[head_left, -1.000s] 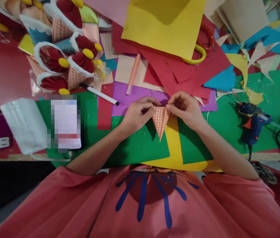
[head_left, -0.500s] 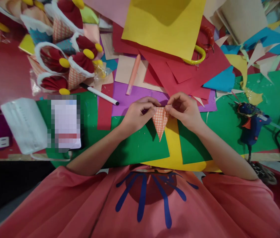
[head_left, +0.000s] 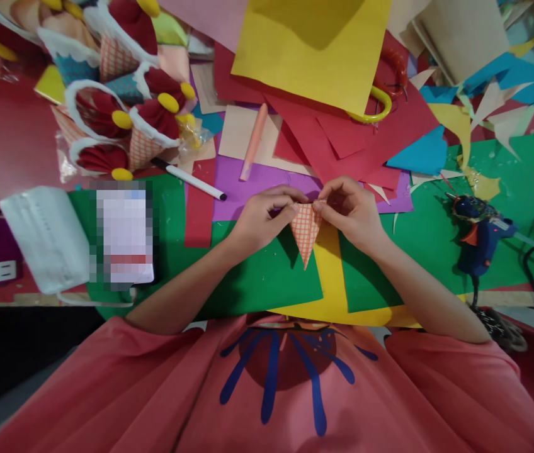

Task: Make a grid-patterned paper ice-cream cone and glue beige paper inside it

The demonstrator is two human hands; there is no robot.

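Observation:
An orange checked paper cone [head_left: 306, 231] hangs point-down between my two hands, over green [head_left: 267, 277] and yellow [head_left: 333, 277] sheets. My left hand [head_left: 262, 217] pinches the cone's upper left corner with curled fingers. My right hand [head_left: 354, 211] pinches its upper right corner the same way. Both hands meet at the cone's top edge.
A blue glue gun [head_left: 479, 236] lies at the right with its cable. A black-tipped marker [head_left: 189, 178] and a pink stick [head_left: 252, 141] lie beyond my hands. Finished paper cones with red and yellow tops [head_left: 125, 119] are piled at the back left. Coloured sheets, scraps and scissors handles [head_left: 380, 104] cover the table.
Almost nothing: my fingers shifted slightly at the cone's top edge, the cone staying in place.

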